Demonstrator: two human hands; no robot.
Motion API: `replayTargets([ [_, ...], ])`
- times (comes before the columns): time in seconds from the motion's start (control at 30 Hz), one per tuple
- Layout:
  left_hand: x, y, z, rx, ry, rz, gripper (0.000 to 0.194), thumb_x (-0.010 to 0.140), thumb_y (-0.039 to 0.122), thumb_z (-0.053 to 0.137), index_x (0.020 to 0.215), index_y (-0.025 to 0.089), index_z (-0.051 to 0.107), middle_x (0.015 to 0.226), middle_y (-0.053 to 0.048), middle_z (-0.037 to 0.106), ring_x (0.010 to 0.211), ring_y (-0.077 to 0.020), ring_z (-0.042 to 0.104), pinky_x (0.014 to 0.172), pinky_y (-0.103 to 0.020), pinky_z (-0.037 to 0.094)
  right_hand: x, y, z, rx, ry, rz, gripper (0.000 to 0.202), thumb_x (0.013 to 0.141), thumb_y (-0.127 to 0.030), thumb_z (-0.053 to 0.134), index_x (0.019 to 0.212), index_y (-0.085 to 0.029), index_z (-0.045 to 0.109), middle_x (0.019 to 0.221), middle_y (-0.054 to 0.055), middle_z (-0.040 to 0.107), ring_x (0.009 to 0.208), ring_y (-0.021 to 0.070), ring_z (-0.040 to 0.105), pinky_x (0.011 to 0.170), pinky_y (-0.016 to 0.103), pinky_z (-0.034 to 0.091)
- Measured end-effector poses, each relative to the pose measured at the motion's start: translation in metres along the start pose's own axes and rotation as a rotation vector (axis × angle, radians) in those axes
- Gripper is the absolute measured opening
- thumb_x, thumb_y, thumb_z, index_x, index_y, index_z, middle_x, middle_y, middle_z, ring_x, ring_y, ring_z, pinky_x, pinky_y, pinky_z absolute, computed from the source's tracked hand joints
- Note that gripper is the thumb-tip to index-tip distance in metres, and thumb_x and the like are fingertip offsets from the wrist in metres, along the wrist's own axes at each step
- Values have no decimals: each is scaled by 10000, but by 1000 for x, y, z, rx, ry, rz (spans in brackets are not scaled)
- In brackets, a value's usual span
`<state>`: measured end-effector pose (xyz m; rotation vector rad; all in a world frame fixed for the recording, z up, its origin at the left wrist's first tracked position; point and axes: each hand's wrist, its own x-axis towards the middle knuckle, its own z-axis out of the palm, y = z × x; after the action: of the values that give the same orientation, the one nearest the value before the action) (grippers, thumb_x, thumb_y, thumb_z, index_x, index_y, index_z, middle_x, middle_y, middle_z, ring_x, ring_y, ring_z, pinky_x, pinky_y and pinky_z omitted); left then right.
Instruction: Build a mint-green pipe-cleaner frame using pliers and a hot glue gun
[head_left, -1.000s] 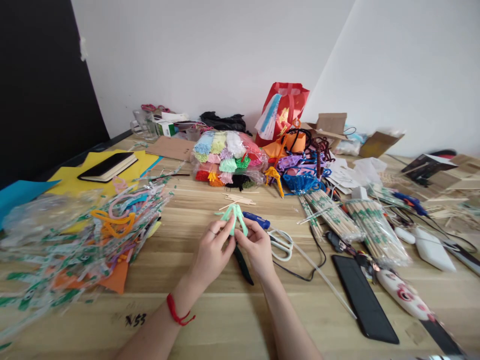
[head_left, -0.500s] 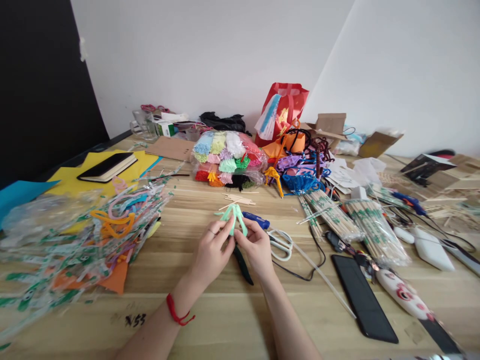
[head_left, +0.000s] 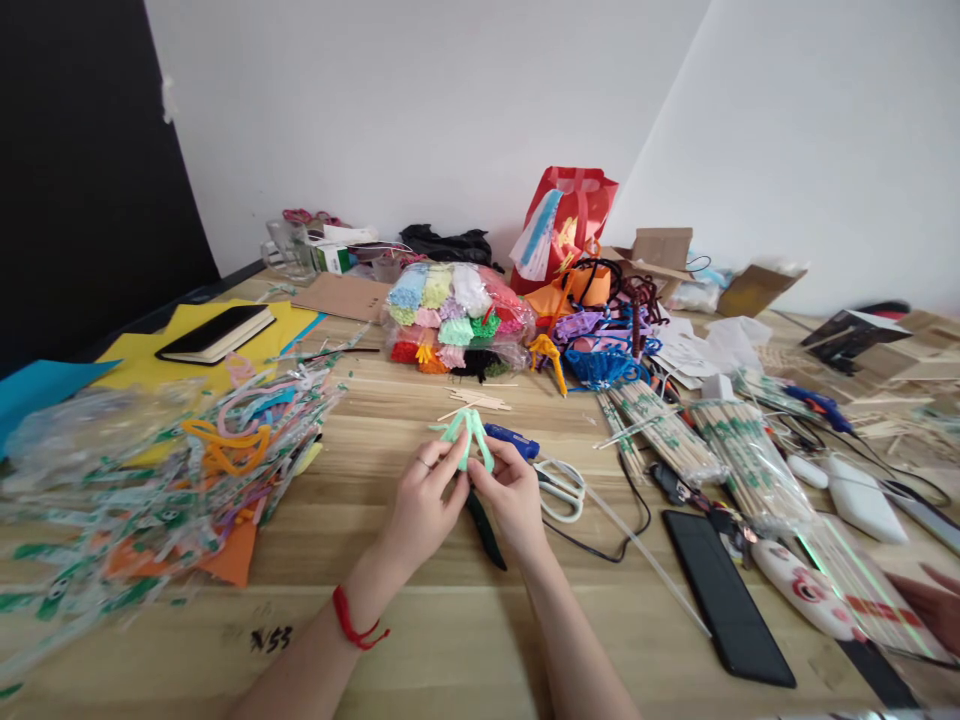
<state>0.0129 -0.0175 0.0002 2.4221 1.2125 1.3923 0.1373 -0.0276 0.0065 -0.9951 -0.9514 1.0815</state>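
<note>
A bent mint-green pipe cleaner piece (head_left: 471, 424) stands up from my fingertips, its strands meeting at the top and spreading downward. My left hand (head_left: 426, 492) pinches its left side, and my right hand (head_left: 513, 488) grips the lower right strand. Both hands are closed, close together over the table. Below them lies a tool with a black handle (head_left: 486, 532), partly hidden by my hands. White-handled scissors (head_left: 562, 490) and a blue glue-stick-like tube (head_left: 513, 440) lie just right of my right hand.
Plastic scraps (head_left: 172, 500) heap up on the left. A bag of coloured pipe cleaners (head_left: 457, 315) sits behind. On the right are a black phone (head_left: 726, 598) and packs of wooden sticks (head_left: 750, 465). Another person's hand (head_left: 930, 608) is beside a flat striped pack (head_left: 870, 580).
Another person's hand and a flat striped pack have come in at the right edge. My hands and the green pipe cleaner piece have hardly moved.
</note>
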Motion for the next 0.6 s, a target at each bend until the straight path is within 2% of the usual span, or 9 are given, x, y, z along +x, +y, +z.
replayTargets([
  [0.37,1,1,0,-13,8,-17,475,860,157,483,1327,238,452,976,-60,585,930,-176,590,850,-312,509,0,1,1,-33,-3,-20,355,669,-335,725,994,-203,668,951,54,670,799,184,613,692,296,508],
  [0.6,1,0,0,-13,-3,-16,484,858,152,481,1334,229,444,981,-63,583,929,-174,588,852,-304,505,0,2,0,-32,-3,-48,332,678,-306,720,988,-201,662,977,59,661,848,190,616,758,314,505],
])
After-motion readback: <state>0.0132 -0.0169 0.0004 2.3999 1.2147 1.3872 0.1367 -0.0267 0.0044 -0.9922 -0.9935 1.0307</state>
